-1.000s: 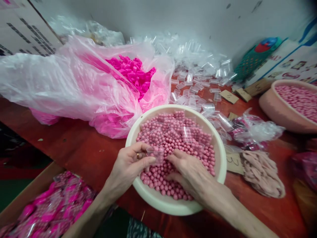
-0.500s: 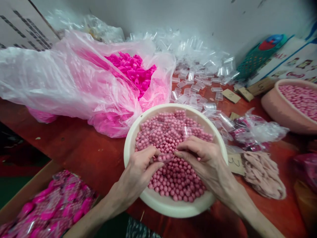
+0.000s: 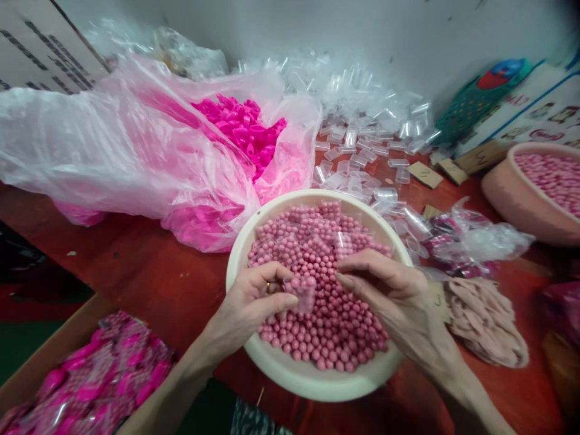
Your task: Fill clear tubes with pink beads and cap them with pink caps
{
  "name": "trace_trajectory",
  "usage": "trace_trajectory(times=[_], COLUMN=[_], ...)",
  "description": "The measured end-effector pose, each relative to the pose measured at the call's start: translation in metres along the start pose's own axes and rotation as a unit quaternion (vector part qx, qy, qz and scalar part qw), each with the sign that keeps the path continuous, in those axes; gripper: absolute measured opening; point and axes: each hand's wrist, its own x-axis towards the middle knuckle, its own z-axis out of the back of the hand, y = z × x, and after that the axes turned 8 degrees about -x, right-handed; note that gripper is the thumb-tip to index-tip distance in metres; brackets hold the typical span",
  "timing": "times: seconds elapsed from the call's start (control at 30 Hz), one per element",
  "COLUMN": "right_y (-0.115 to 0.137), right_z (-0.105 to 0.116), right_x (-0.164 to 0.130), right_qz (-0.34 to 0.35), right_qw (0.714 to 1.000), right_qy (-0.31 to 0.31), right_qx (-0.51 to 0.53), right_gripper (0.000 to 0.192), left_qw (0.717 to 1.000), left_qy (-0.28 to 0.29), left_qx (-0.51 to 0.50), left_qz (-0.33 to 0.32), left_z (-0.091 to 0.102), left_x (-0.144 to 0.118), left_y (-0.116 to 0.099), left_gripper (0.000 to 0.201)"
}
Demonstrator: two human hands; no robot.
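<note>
A cream bowl [image 3: 312, 382] full of small pink balls [image 3: 330, 320] sits on the red table in front of me. My left hand [image 3: 251, 299] grips a small clear plastic tube [image 3: 302, 291] filled with pink balls, held upright over the bowl's left half. My right hand [image 3: 392, 290] hovers over the bowl's right side, fingers pinched together near the tube's top; whether it holds anything is unclear. Several clear empty tubes lie on top of the balls in the bowl.
A big plastic bag of bright pink caps [image 3: 240, 130] lies at the back left. Clear empty tubes [image 3: 362, 121] pile at the back. A second pink bowl of balls [image 3: 539, 193] stands at the right. A cardboard box of pink filled packs [image 3: 90, 380] is at the lower left.
The tube went from lying sideways between both hands to standing upright and full in my left hand. My right hand drew away to the right and lifted off the balls.
</note>
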Motion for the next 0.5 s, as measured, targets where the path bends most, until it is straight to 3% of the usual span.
trace_trajectory(times=[0.13,0.23,0.33,0.5], right_y=[-0.005,0.003,0.011,0.015], right_z=[0.002,-0.001,-0.004,-0.011], right_x=[-0.011,-0.009,-0.002,0.003], right_qz=[0.019,0.039,0.084,0.089], right_qw=[0.998,0.999,0.996,0.993], right_qy=[-0.003,-0.015,0.012,0.075], right_qx=[-0.067,-0.033,0.016,0.030], right_gripper=[0.015,0.021,0.027,0.023], left_qw=[0.996,0.999,0.999,1.000], left_qy=[0.022,0.022,0.001,0.018], left_qx=[-0.086,-0.035,0.032,0.000], left_qz=[-0.010,-0.018,-0.026,0.001], left_z=[-0.007,-0.008,-0.004,-0.003], left_x=[0.000,-0.001,-0.001,0.000], left_y=[-0.002,0.001,0.006,0.009], left_gripper=[0.010,0.008,0.011,0.012])
